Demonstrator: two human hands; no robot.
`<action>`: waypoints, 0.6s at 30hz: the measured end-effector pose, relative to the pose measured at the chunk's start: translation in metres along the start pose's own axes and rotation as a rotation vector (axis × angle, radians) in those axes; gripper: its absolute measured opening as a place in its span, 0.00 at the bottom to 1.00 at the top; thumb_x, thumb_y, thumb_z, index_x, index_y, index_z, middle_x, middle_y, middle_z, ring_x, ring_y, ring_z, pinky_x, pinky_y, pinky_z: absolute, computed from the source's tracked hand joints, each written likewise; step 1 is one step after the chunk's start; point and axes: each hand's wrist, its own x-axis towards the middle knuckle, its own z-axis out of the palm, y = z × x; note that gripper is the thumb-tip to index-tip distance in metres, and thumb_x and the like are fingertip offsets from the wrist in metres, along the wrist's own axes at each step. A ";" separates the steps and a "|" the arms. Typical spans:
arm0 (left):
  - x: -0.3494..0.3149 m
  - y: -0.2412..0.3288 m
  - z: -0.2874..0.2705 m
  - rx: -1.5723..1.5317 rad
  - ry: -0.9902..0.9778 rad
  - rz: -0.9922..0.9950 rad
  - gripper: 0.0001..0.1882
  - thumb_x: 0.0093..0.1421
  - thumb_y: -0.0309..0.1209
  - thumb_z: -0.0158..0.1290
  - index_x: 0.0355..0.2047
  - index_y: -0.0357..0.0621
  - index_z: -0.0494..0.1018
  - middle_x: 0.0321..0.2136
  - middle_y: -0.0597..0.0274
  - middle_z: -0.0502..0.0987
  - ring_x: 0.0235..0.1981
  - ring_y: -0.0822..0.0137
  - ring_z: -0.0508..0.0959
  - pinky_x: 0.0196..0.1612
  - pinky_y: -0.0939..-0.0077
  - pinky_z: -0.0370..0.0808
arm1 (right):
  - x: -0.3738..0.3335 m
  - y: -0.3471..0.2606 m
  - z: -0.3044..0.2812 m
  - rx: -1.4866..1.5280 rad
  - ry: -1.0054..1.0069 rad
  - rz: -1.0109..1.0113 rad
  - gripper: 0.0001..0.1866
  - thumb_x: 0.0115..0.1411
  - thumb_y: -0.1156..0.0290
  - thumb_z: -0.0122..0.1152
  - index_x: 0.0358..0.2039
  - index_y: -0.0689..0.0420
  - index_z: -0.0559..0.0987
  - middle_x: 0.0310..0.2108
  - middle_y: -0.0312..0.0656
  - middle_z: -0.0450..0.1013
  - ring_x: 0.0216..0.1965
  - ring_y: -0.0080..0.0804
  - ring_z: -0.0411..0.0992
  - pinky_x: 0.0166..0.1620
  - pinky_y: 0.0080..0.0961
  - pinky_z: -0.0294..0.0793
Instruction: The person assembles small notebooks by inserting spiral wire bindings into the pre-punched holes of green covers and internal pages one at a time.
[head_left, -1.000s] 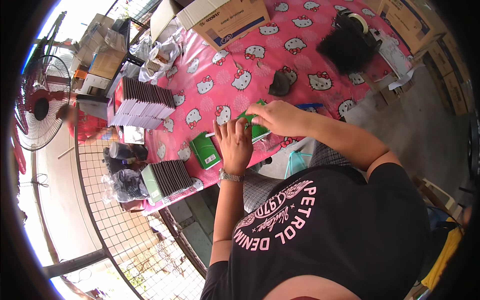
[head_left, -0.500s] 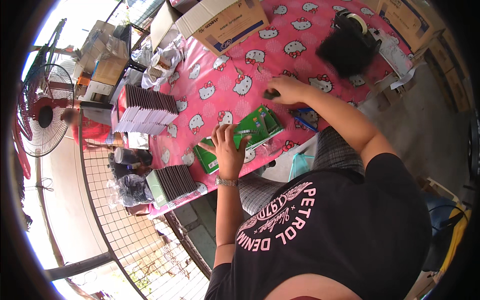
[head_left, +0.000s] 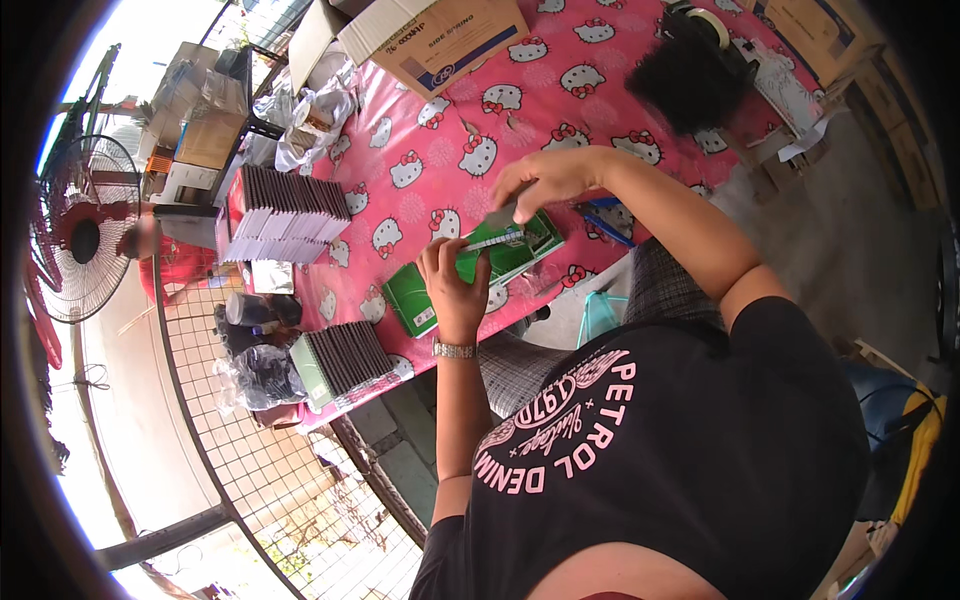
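Observation:
Green notebooks lie open or overlapping near the table's front edge; I cannot tell which. My left hand, with a watch at its wrist, is over them. Its thumb and fingers close on the left end of a thin, pale, ruler-like strip with dark marks. Just above the strip, my right hand pinches a small grey-green flat piece that hangs from its fingertips. Whether this piece touches the strip is unclear.
A tall stack of notebooks and a lower dark stack stand to the left. Blue-handled scissors or a similar tool lie right. Farther off are a cardboard box and a tape dispenser beside a black mesh-like heap.
My right hand has come left and nearer, bringing the small piece over the notebooks. My left hand's spread fingers have closed on the pale strip.

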 end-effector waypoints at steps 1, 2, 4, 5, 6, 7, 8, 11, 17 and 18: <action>-0.001 -0.002 -0.001 -0.026 0.020 -0.021 0.18 0.50 0.30 0.65 0.40 0.42 0.73 0.40 0.54 0.73 0.46 0.50 0.71 0.51 0.55 0.68 | 0.001 -0.001 0.000 0.255 -0.021 -0.029 0.27 0.52 0.66 0.63 0.53 0.62 0.78 0.57 0.42 0.71 0.60 0.33 0.66 0.63 0.33 0.62; 0.002 -0.005 0.000 -0.023 0.036 -0.021 0.17 0.51 0.28 0.65 0.40 0.41 0.73 0.40 0.54 0.73 0.45 0.50 0.72 0.50 0.57 0.69 | 0.003 -0.001 -0.001 0.337 -0.097 -0.081 0.26 0.52 0.65 0.62 0.53 0.60 0.79 0.57 0.43 0.71 0.60 0.34 0.66 0.63 0.32 0.62; 0.001 -0.009 -0.004 -0.047 0.004 -0.047 0.17 0.51 0.28 0.64 0.40 0.41 0.73 0.40 0.54 0.73 0.45 0.50 0.72 0.49 0.57 0.69 | 0.014 -0.008 -0.001 -0.239 -0.045 0.064 0.26 0.53 0.65 0.62 0.53 0.61 0.79 0.56 0.43 0.72 0.59 0.34 0.67 0.63 0.32 0.62; -0.001 -0.011 -0.005 -0.060 -0.012 -0.059 0.16 0.51 0.28 0.64 0.40 0.41 0.73 0.40 0.54 0.73 0.45 0.50 0.72 0.49 0.57 0.69 | 0.018 -0.010 -0.002 -0.528 -0.016 0.135 0.26 0.53 0.64 0.62 0.53 0.61 0.78 0.56 0.44 0.72 0.59 0.34 0.67 0.63 0.31 0.62; -0.003 -0.012 -0.007 -0.058 -0.045 -0.080 0.15 0.52 0.28 0.63 0.40 0.41 0.73 0.39 0.53 0.73 0.44 0.51 0.72 0.48 0.58 0.69 | 0.019 -0.008 0.000 -0.190 -0.016 0.029 0.28 0.53 0.64 0.64 0.54 0.63 0.77 0.56 0.45 0.72 0.58 0.36 0.68 0.61 0.31 0.65; -0.002 -0.013 -0.007 -0.084 -0.050 -0.089 0.15 0.52 0.28 0.63 0.40 0.41 0.73 0.39 0.53 0.73 0.44 0.50 0.72 0.48 0.57 0.69 | 0.022 -0.008 -0.001 -0.078 -0.054 0.016 0.28 0.53 0.63 0.64 0.54 0.62 0.77 0.56 0.45 0.72 0.58 0.36 0.68 0.62 0.31 0.65; 0.000 -0.015 -0.008 -0.110 -0.054 -0.097 0.15 0.52 0.28 0.63 0.40 0.41 0.73 0.39 0.53 0.73 0.43 0.50 0.72 0.48 0.57 0.69 | 0.024 -0.007 -0.002 0.034 -0.092 0.004 0.28 0.54 0.63 0.64 0.54 0.62 0.77 0.56 0.46 0.72 0.58 0.35 0.68 0.62 0.31 0.65; 0.000 -0.018 -0.008 -0.149 -0.074 -0.111 0.15 0.53 0.27 0.63 0.40 0.40 0.73 0.38 0.54 0.73 0.40 0.53 0.73 0.42 0.62 0.72 | 0.028 -0.013 0.003 -0.098 -0.054 0.060 0.27 0.54 0.64 0.63 0.54 0.61 0.78 0.57 0.44 0.71 0.60 0.34 0.67 0.63 0.31 0.62; 0.002 -0.018 -0.007 -0.250 -0.070 -0.116 0.15 0.54 0.25 0.63 0.40 0.40 0.73 0.37 0.55 0.74 0.37 0.58 0.75 0.36 0.68 0.75 | 0.037 -0.012 0.000 -0.424 -0.058 0.188 0.27 0.53 0.63 0.64 0.53 0.62 0.78 0.56 0.43 0.72 0.57 0.33 0.68 0.61 0.32 0.62; 0.001 -0.017 -0.007 -0.270 -0.068 -0.131 0.15 0.54 0.25 0.63 0.41 0.39 0.73 0.37 0.54 0.74 0.37 0.58 0.76 0.36 0.68 0.75 | 0.037 -0.010 0.001 -0.446 -0.008 0.092 0.27 0.52 0.64 0.64 0.52 0.61 0.78 0.52 0.42 0.74 0.54 0.31 0.70 0.59 0.32 0.64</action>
